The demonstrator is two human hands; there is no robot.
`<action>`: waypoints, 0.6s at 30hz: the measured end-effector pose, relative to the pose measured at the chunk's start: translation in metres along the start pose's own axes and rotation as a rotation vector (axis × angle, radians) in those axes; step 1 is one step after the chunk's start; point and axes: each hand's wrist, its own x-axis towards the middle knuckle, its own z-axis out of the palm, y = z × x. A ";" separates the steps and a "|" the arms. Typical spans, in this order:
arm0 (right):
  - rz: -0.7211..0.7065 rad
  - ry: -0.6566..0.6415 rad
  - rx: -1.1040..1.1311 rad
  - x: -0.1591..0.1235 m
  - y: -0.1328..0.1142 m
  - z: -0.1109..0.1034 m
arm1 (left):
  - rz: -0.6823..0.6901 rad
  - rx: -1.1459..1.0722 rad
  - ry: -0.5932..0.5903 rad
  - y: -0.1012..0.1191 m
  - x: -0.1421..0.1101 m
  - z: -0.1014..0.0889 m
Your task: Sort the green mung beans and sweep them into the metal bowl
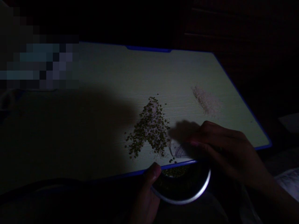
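1. One pale-green rectangular table (105, 68), blue edging.
2. Round silvery bowl (179, 202) of green beans (176, 171), partly under the near edge.
3. Right hand (219, 143), pinching; left hand (148, 189) by the bowl's rim, can't tell its grip, sorry.
4. Green-bean-and-white-grain heap (151, 126), toward near edge.
5. White grain pile (206, 101), toward right edge.
6. Clear arc-printed plastic piece (179, 151), pinched, beside the heap.

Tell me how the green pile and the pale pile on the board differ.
The green pile mixes dark green and pale bits; the pale pile shows only pale ones. The green pile is clearly larger than the pale pile. The green pile forks toward the near edge, while the pale pile is one slanting streak. Both lie loose on the board.
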 end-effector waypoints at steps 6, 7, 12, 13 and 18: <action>0.030 0.019 -0.041 -0.010 0.000 0.004 | 0.051 0.019 0.110 0.000 -0.004 0.008; 0.031 0.024 -0.043 -0.010 0.001 0.005 | 0.063 0.024 0.118 0.000 -0.004 0.008; 0.001 0.021 0.012 -0.004 0.002 0.014 | 0.031 0.017 0.065 -0.001 -0.005 0.007; -0.012 0.014 0.034 -0.003 0.002 0.016 | 0.022 0.019 0.053 -0.001 -0.005 0.007; -0.040 0.030 0.123 -0.002 -0.003 0.020 | 0.035 -0.018 0.030 0.000 -0.004 0.010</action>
